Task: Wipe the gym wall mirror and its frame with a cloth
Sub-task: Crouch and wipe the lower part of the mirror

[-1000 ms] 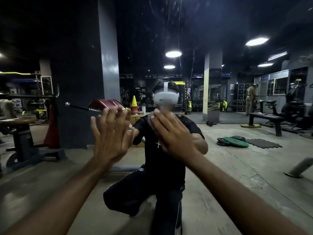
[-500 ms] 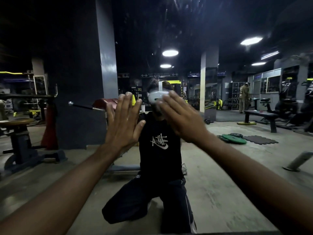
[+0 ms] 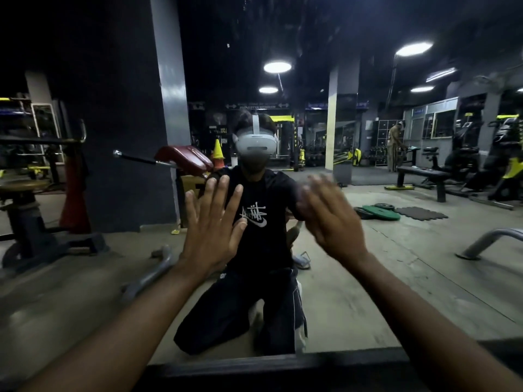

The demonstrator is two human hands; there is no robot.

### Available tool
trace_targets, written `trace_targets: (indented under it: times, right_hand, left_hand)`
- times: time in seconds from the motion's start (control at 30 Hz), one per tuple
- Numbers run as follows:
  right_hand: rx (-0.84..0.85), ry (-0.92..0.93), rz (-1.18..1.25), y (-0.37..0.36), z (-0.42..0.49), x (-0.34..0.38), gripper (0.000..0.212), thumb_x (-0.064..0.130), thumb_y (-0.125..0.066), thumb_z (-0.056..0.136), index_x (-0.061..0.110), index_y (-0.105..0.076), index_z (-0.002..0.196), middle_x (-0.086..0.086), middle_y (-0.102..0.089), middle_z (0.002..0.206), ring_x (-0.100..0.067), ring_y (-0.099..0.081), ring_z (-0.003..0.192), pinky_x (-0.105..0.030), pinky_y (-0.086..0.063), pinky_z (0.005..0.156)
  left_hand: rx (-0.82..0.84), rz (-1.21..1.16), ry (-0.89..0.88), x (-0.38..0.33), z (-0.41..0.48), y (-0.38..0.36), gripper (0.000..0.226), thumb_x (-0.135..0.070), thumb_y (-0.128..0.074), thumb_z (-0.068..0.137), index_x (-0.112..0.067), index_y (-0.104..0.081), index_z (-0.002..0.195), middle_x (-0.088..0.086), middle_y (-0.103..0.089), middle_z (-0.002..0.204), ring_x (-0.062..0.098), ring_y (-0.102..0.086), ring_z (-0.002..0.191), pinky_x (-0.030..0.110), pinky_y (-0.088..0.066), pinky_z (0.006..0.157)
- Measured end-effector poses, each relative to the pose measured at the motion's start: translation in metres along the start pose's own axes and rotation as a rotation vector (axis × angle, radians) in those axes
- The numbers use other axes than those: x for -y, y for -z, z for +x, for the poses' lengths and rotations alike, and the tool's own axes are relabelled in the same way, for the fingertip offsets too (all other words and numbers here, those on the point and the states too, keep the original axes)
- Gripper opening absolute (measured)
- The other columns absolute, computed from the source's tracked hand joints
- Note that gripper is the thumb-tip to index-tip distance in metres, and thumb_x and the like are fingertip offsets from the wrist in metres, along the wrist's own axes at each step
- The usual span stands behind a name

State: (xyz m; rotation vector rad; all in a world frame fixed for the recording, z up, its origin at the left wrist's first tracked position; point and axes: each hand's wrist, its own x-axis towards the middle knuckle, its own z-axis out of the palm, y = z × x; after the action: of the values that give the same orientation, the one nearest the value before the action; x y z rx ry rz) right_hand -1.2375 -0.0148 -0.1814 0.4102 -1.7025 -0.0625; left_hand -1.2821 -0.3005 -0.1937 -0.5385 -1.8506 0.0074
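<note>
The gym wall mirror (image 3: pixel 368 292) fills almost the whole view and reflects a kneeling person in black with a headset. Its dark lower frame (image 3: pixel 254 366) runs along the bottom. My left hand (image 3: pixel 210 224) is raised in front of the glass, fingers straight and spread, holding nothing. My right hand (image 3: pixel 332 222) is also raised with straight fingers, blurred by motion, and holds nothing. I cannot tell whether either palm touches the glass. No cloth is in view.
The mirror reflects the gym behind me: a dark pillar (image 3: pixel 127 137), a red padded bench (image 3: pixel 184 161), a yellow cone (image 3: pixel 217 149), green and black weight plates (image 3: pixel 379 212), a flat bench (image 3: pixel 424 176), machines at both sides and a standing person (image 3: pixel 394 147) far back.
Both hands have dropped lower and drawn apart, uncovering the reflected headset. The view has tilted down, so the lower frame now shows along the bottom.
</note>
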Motion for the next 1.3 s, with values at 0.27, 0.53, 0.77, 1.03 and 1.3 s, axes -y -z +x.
trace_targets:
  times: [0.27, 0.53, 0.77, 1.03, 1.3]
  right_hand:
    - [0.004, -0.171, 0.14, -0.034, -0.034, 0.087, 0.063, 0.004, -0.06, 0.093, -0.001, -0.041, 0.153, -0.024, -0.033, 0.161, -0.044, -0.021, 0.153, -0.061, -0.03, 0.118]
    - [-0.276, -0.561, 0.126, -0.005, 0.045, 0.023, 0.067, 0.016, -0.053, 0.101, 0.017, -0.02, 0.158, -0.022, -0.027, 0.164, -0.038, -0.019, 0.154, -0.045, -0.024, 0.125]
    - [-0.05, 0.019, 0.093, -0.038, 0.14, 0.093, 0.062, 0.011, -0.062, 0.097, 0.004, -0.039, 0.154, -0.016, -0.036, 0.162, -0.036, -0.023, 0.153, -0.043, -0.007, 0.126]
    - [-0.304, -0.558, 0.19, -0.023, 0.171, 0.081, 0.05, 0.022, -0.048, 0.106, 0.024, -0.042, 0.156, -0.005, -0.029, 0.166, -0.03, -0.012, 0.157, -0.043, -0.028, 0.123]
    - [0.06, 0.218, 0.097, -0.057, 0.092, 0.154, 0.051, 0.011, -0.054, 0.101, 0.011, -0.047, 0.152, -0.013, -0.04, 0.16, -0.036, -0.025, 0.154, -0.053, -0.034, 0.12]
  left_hand:
    - [0.014, 0.027, -0.036, 0.007, -0.011, 0.001, 0.073, -0.044, -0.048, 0.103, -0.017, -0.016, 0.163, 0.014, -0.005, 0.171, 0.032, -0.006, 0.158, 0.068, -0.008, 0.122]
    - [0.04, 0.028, 0.162, 0.055, -0.011, 0.026, 0.071, -0.055, -0.024, 0.104, -0.017, -0.016, 0.164, 0.013, 0.0, 0.171, 0.031, 0.005, 0.158, 0.074, 0.002, 0.118]
    - [-0.007, 0.077, 0.193, 0.108, 0.05, 0.038, 0.075, -0.062, -0.021, 0.101, -0.021, -0.011, 0.164, 0.012, 0.001, 0.172, 0.032, 0.005, 0.158, 0.075, -0.002, 0.117]
    - [-0.035, 0.013, 0.098, 0.127, 0.041, 0.031, 0.074, -0.052, -0.037, 0.103, -0.023, -0.009, 0.165, 0.008, 0.005, 0.172, 0.028, 0.009, 0.158, 0.067, 0.009, 0.119]
    - [-0.053, 0.03, 0.017, 0.152, -0.049, 0.015, 0.064, -0.043, -0.035, 0.106, -0.014, -0.022, 0.162, 0.016, -0.012, 0.17, 0.035, -0.012, 0.157, 0.067, -0.009, 0.122]
